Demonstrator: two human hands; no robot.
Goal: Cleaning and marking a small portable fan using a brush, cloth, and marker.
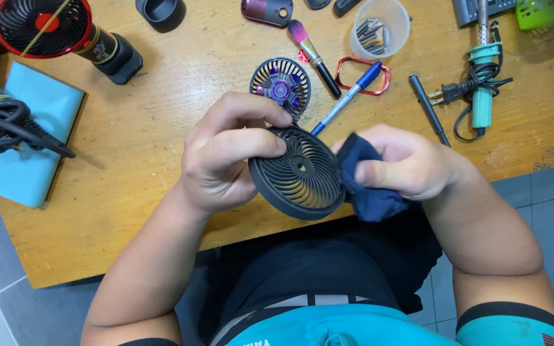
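Wooden bench (161, 147) w/ tools, grey tile floor (540, 205) below hands (226, 160).

A clear round plastic tub (379, 27) of small metal parts stands at the desk's far edge.

We held both forearms bent inward, our left hand (222, 160) with fingers (251, 142) curled closed, our right hand (408, 168) pinched shut.

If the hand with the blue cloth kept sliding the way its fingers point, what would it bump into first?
Probably the round black fan grille: the right hand presses its dark blue cloth against the grille's rim, with the left hand just beyond.
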